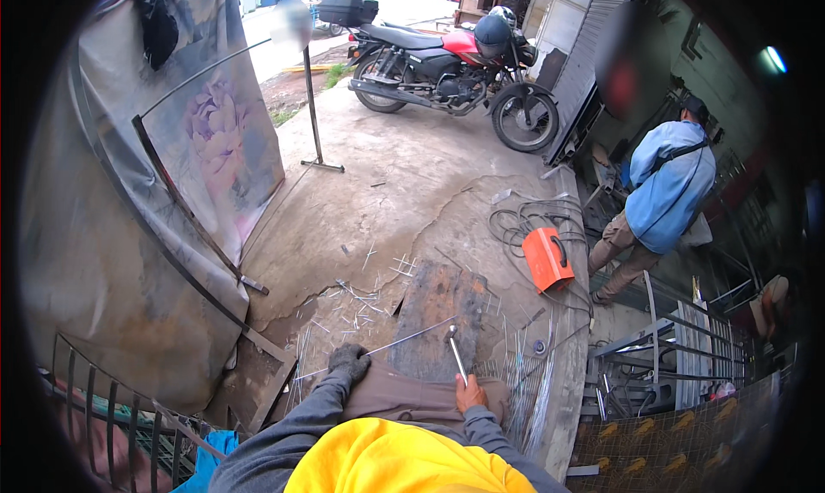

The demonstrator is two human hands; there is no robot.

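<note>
gloved left hand [348, 358] closed on thin steel rod [404, 340], pinned across rusty plate [438, 308] at concrete floor's near edge. bare right hand [469, 394] gripping hammer [455, 349]. best struck squarely, rod held flat. orange welder [547, 258] beside plate.

Your left hand [349, 360] is gloved, so its fingers are hidden. Your knee covers the near end of the thin rod [404, 338]. Blurred patches at 12 and 1 o'clock. Person [666, 197] at 2 o'clock: front turned away.
</note>
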